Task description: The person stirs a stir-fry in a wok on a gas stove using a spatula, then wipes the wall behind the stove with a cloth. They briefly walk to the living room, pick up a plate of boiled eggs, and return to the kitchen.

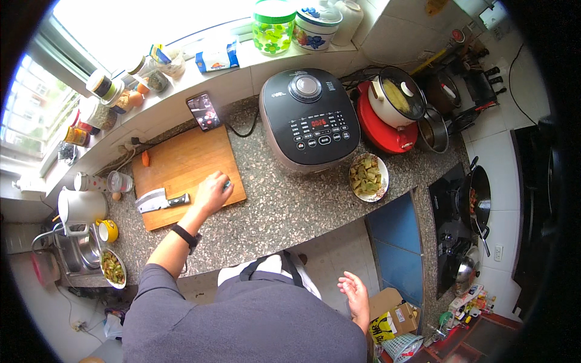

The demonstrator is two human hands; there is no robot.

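Note:
My left hand (214, 193) is closed around a small bluish item at the right part of a wooden cutting board (181, 154); most of that item is hidden by my fingers. A cleaver (154, 200) with a black handle lies on the board to the left of this hand, its handle towards my wrist. An orange piece (145, 158), perhaps carrot, rests near the board's upper left corner. Over the floor at the right, my right hand (355, 297) hangs with fingers apart and nothing in it. A phone (204, 111) leans against the wall behind the board.
A black multicooker (310, 118) stands beyond the board, with a plate of cut vegetables (368, 177) beside it. A white pot (396, 97) sits on a red lid. The wok (475, 199) is on the stove at right. By the sink (81, 252) is another filled plate (112, 268).

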